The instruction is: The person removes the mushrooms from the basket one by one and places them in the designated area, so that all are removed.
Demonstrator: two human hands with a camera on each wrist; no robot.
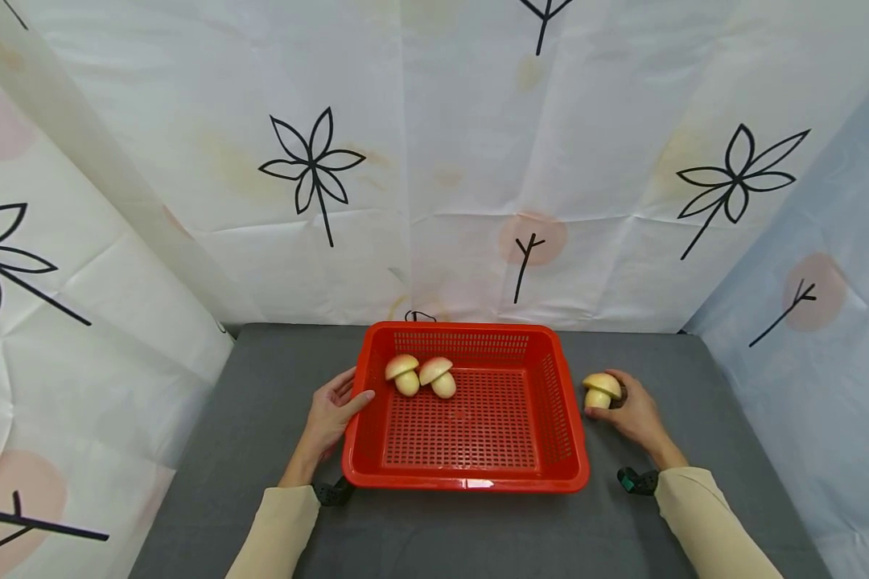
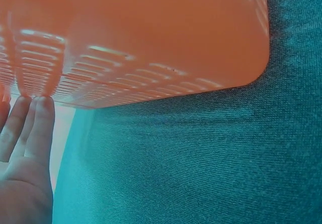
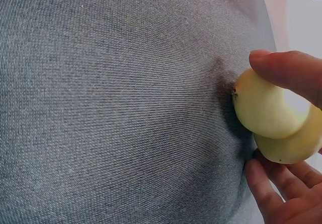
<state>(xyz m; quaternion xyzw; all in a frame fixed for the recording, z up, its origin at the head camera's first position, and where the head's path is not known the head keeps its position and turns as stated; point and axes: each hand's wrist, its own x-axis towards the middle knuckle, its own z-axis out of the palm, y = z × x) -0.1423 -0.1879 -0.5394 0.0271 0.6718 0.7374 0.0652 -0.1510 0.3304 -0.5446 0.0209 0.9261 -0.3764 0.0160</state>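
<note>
Grey woven cloth (image 1: 442,535) lay under one red basket (image 1: 463,485); two mushrooms (image 1: 403,375) sat inside, a third mushroom (image 1: 598,390) was outside.
The third was right of the basket, gripped between thumb and fingers of the right hand (image 1: 637,414); its yellow cap was smooth. The left hand (image 1: 327,414) pinched the basket's left rim. The inside pair, caps domed, sat toward its far-left corner; basket walls were slotted.

Head view faces down; 2 wrist close-ups; basket (image 1: 463,485) shared

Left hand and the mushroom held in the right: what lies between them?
The red perforated basket, with two more mushrooms inside, as the head view shows; the left hand holds its side.
</note>
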